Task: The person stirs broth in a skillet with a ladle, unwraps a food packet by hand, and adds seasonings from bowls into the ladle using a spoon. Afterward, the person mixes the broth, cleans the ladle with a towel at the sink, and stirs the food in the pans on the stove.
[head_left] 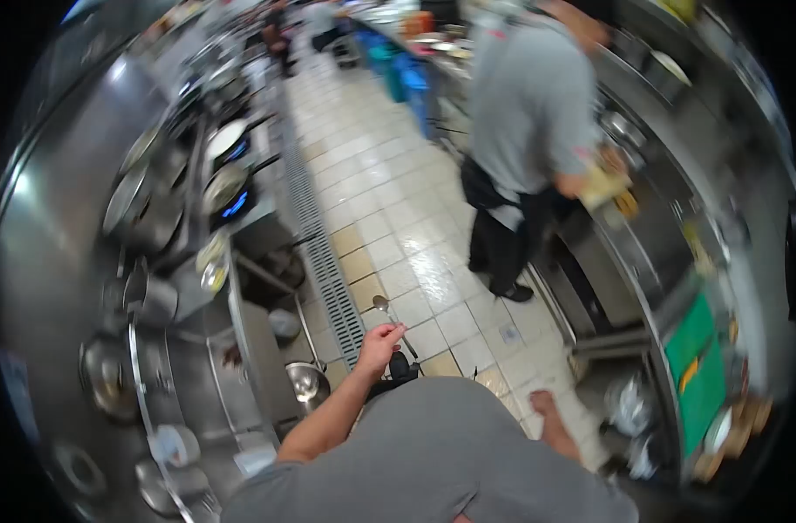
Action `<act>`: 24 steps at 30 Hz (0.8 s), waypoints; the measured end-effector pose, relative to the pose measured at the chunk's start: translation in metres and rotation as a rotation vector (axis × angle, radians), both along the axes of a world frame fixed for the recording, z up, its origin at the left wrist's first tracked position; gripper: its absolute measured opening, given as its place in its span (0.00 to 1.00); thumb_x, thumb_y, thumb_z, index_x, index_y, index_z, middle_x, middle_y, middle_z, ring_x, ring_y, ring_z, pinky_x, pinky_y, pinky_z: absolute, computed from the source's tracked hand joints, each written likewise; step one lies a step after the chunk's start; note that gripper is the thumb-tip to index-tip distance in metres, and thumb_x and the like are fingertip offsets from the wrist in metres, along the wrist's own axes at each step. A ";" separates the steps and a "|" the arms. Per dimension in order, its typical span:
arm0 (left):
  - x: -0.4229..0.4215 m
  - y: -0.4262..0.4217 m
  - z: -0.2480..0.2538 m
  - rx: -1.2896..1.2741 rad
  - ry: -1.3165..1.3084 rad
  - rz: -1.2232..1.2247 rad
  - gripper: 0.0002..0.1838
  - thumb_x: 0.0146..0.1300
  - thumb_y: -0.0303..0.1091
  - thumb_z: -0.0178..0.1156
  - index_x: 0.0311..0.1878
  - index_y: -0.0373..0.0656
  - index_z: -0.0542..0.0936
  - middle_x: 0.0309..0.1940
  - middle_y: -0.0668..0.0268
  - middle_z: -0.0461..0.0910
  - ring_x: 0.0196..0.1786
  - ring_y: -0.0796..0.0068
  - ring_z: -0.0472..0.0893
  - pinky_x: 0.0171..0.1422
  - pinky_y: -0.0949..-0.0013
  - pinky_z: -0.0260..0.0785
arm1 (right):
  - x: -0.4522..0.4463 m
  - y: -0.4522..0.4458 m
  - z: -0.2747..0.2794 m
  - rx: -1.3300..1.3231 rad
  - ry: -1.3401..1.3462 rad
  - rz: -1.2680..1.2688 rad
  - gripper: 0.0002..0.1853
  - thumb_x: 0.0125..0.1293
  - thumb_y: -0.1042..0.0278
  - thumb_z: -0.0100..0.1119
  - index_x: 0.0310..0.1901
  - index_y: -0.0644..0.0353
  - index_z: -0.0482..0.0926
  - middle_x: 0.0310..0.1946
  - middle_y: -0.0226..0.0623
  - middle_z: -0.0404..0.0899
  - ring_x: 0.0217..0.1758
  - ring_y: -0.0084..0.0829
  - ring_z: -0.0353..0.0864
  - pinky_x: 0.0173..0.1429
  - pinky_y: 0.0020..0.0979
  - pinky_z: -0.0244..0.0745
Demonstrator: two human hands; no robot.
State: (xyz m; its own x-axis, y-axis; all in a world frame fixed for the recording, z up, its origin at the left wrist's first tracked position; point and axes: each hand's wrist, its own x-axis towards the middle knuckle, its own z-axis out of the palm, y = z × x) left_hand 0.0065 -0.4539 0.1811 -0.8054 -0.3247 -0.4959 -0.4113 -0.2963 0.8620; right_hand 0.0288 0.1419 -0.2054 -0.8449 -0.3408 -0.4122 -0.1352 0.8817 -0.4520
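Observation:
My left hand (pixel 382 346) is in front of my body, above the tiled floor, with its fingers closed around the handle of a metal spoon (pixel 380 303). The spoon's bowl points away from me, and its handle sticks out past my fingers. Out to my right, my right hand (pixel 544 403) hangs low over the tiles, small and blurred. Its fingers are not clear, and I see no object in it.
On the left, pans (pixel 228 187) sit over blue flames along a steel counter, with a sink (pixel 184 375) nearer me. A floor drain grate (pixel 315 253) runs alongside. At right, a co-worker (pixel 533 113) stands by a counter holding green cutting boards (pixel 696 375).

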 end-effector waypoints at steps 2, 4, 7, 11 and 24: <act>-0.005 -0.046 0.017 -0.105 0.023 0.003 0.15 0.69 0.44 0.66 0.44 0.41 0.85 0.40 0.72 0.84 0.42 0.80 0.79 0.47 0.69 0.74 | -0.038 -0.158 0.120 -0.067 -0.517 -0.720 0.18 0.63 0.52 0.64 0.30 0.62 0.88 0.27 0.46 0.86 0.30 0.41 0.87 0.43 0.39 0.83; -0.015 -0.094 0.020 -0.090 0.037 0.048 0.15 0.69 0.44 0.67 0.44 0.40 0.85 0.40 0.72 0.84 0.42 0.80 0.79 0.47 0.69 0.74 | -0.085 -0.223 0.072 0.126 -0.159 0.063 0.19 0.65 0.55 0.62 0.45 0.65 0.87 0.41 0.49 0.88 0.48 0.46 0.87 0.54 0.38 0.80; -0.032 -0.154 0.032 -0.074 0.025 0.022 0.14 0.69 0.43 0.66 0.43 0.41 0.85 0.45 0.71 0.83 0.44 0.81 0.78 0.48 0.69 0.73 | -0.142 -0.326 0.103 -0.110 -0.159 -0.022 0.21 0.66 0.57 0.60 0.53 0.65 0.84 0.52 0.51 0.85 0.57 0.45 0.83 0.60 0.38 0.77; -0.098 -0.209 0.056 -0.037 0.062 0.018 0.11 0.71 0.40 0.64 0.43 0.42 0.85 0.53 0.72 0.80 0.47 0.82 0.77 0.52 0.70 0.72 | -0.240 -0.464 0.222 -0.346 -0.507 -0.062 0.22 0.74 0.59 0.57 0.63 0.61 0.77 0.55 0.43 0.84 0.57 0.35 0.83 0.59 0.37 0.78; -0.415 -0.360 0.071 -0.138 0.331 0.348 0.12 0.72 0.34 0.63 0.50 0.35 0.84 0.53 0.63 0.81 0.52 0.79 0.78 0.53 0.71 0.73 | -0.585 -0.831 0.436 -0.890 -0.724 0.485 0.11 0.73 0.65 0.59 0.41 0.63 0.85 0.31 0.32 0.86 0.37 0.23 0.84 0.47 0.27 0.79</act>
